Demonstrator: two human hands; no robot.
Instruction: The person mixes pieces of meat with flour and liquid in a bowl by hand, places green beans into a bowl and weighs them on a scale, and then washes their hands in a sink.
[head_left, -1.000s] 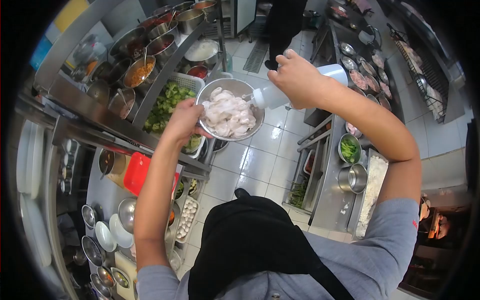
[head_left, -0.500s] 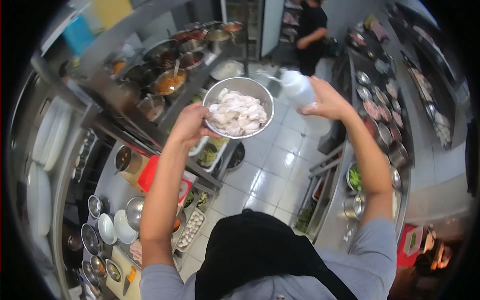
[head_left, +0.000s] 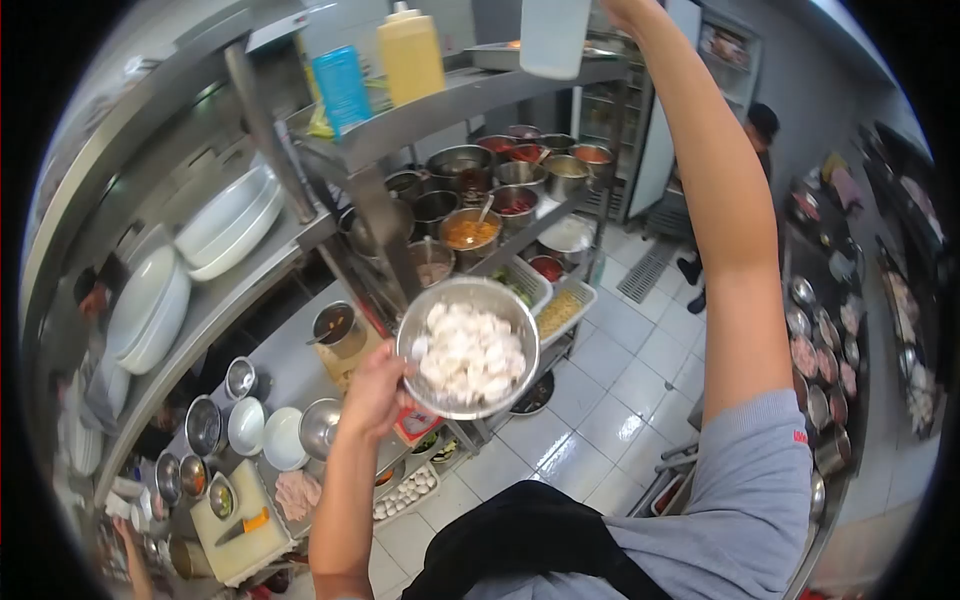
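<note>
Currently, the left hand has its thumb over the rim of a round, shiny steel bowl, with the other fingers curled beneath, pinching its near-left side. Pale, whitish-pink pieces of food are heaped inside the bowl, just right of those fingers. At the picture's top edge, the right hand is mostly cut off, so I cannot tell how its fingers are set; a translucent, bluish-white plastic bottle shows just left of it. Farther left of the right fingers, a yellow plastic squeeze bottle with a pale cap stands on the shelf. Beyond the left fingers and slightly left, a steel pot contains something dark and a ladle. Farther beyond them, past the held bowl, a steel bowl holds orange food and a spoon. Below the left fingers, round white items fill a pale tray.
</note>
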